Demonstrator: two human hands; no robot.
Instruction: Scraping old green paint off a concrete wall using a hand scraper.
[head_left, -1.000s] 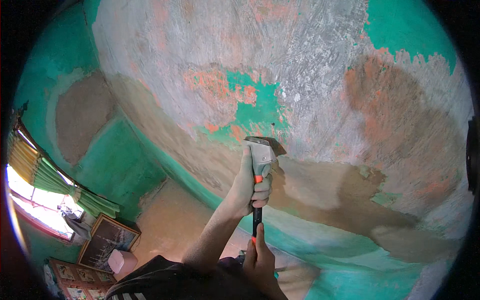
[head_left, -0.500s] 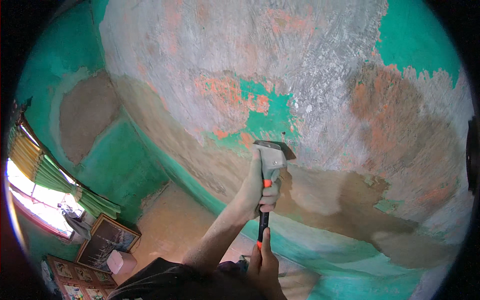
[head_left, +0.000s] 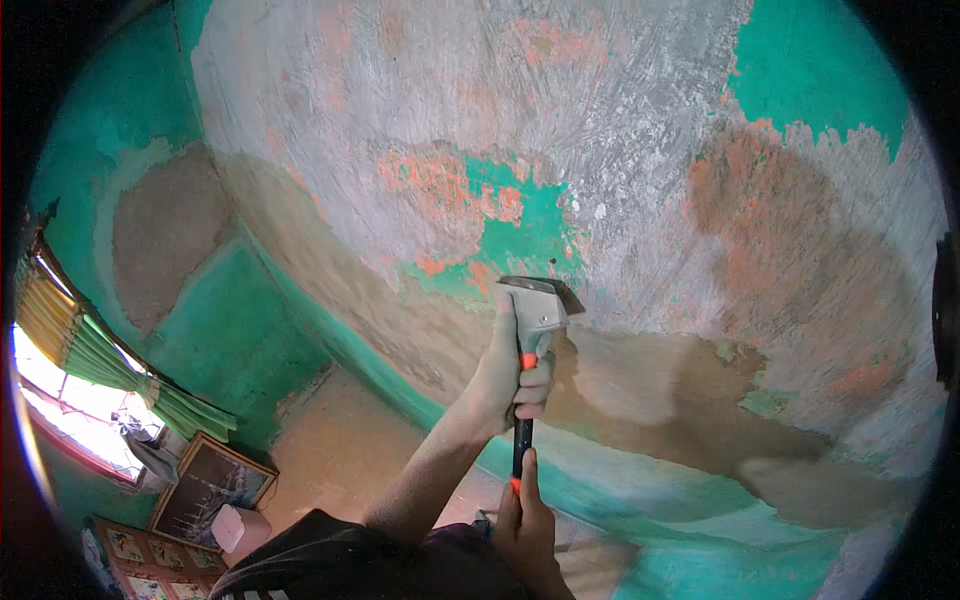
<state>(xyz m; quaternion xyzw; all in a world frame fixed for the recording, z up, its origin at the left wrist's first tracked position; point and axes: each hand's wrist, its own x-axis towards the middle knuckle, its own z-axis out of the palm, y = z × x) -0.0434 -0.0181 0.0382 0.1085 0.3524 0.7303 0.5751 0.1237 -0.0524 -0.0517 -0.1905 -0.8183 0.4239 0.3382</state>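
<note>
A long-handled paint scraper (head_left: 534, 302) with a grey head and a black and orange handle is held up against the wall. Its wide blade (head_left: 522, 284) lies at the lower edge of a leftover green paint patch (head_left: 527, 228). My left hand (head_left: 505, 378) is wrapped round the handle just below the head, its thumb stretched up along the head. Lower down, my right hand (head_left: 525, 515) grips the handle's end, with some of its fingers hidden. Around the blade the wall (head_left: 640, 250) is scraped to grey and whitish plaster with orange flecks.
Green paint remains at the upper right (head_left: 820, 75). A side wall (head_left: 240, 330) meets this one at the left. A curtained window (head_left: 75, 410), a framed picture (head_left: 200, 490), a pale pink box (head_left: 240, 527) and a panel of small pictures (head_left: 130, 555) are at the lower left.
The whole view has shifted a little, so the wall appears slightly further left. Against the wall, the scraper has moved only slightly right. Both hands keep their hold.
</note>
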